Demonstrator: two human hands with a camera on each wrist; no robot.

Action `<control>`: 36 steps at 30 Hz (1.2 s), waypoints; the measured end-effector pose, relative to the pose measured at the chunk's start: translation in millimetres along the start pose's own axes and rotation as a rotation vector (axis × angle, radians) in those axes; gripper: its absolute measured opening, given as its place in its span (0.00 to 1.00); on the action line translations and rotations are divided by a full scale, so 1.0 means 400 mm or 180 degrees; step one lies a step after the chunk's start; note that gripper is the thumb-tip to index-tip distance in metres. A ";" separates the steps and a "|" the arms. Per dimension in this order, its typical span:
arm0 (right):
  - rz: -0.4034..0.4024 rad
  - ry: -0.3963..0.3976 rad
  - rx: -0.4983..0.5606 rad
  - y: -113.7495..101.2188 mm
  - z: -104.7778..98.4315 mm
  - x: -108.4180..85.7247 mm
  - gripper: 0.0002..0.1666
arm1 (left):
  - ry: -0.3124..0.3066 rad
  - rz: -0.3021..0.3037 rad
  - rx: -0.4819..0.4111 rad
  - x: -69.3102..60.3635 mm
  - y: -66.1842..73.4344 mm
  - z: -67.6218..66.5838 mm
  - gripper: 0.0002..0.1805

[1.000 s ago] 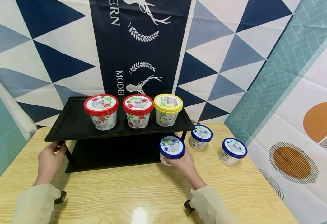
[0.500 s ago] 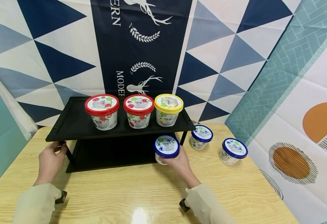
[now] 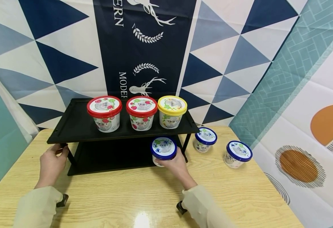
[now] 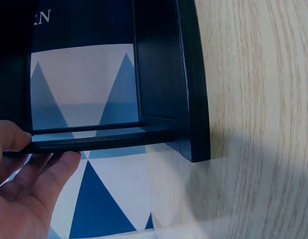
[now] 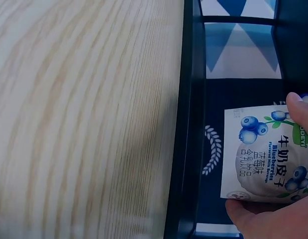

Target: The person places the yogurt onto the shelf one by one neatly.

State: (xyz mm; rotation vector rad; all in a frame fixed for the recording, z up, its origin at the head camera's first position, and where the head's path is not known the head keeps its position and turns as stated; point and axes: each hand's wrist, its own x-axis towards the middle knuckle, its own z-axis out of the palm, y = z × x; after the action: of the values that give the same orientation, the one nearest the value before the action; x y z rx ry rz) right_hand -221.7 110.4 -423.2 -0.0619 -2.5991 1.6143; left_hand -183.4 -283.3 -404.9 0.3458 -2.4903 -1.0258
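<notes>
My right hand (image 3: 174, 163) grips a blue-lidded blueberry milk tub (image 3: 163, 148) round its side, at the front right of the lower tier of a black two-tier rack (image 3: 112, 155). In the right wrist view, the tub's printed side (image 5: 263, 154) shows between thumb and fingers, apart from the lower board. Thumb and fingers of my left hand (image 3: 52, 161) pinch the rack's front left post (image 4: 104, 143), just under the upper shelf. On that shelf stand two red-lidded tubs (image 3: 104, 114) (image 3: 141, 113) and a yellow-lidded tub (image 3: 172, 111).
Two more blue-lidded tubs stand on the wooden table (image 3: 126, 199) right of the rack: one near tub (image 3: 205, 139) beside the rack and one farther right tub (image 3: 237, 154). A patterned cloth wall (image 3: 143, 47) rises behind the rack.
My right hand has carried the blueberry tub leftward, past the front right post and in along the lower tier. The left hand keeps its hold on the post.
</notes>
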 end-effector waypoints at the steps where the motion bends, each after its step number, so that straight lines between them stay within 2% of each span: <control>1: -0.0004 -0.0002 -0.0012 -0.002 0.004 0.000 0.58 | -0.0003 -0.0002 0.0003 0.000 0.000 0.000 0.20; 15: -0.0061 -0.0072 -0.0102 -0.013 0.037 0.002 0.57 | 0.0020 0.0060 -0.0010 -0.001 -0.001 -0.002 0.19; 23: -0.0112 -0.0125 -0.0027 -0.019 0.050 -0.002 0.56 | 0.0043 0.0074 -0.0017 -0.002 -0.002 0.000 0.18; 36: -0.0193 -0.0129 0.0053 -0.044 0.092 -0.004 0.55 | 0.0016 -0.0006 -0.0027 0.001 -0.001 0.000 0.19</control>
State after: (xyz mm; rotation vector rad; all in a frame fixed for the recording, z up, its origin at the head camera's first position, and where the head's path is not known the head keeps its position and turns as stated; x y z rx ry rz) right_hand -223.4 69.7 -423.7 0.0504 -2.5899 1.6334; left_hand -183.9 -283.7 -405.2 0.3477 -2.4811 -1.0346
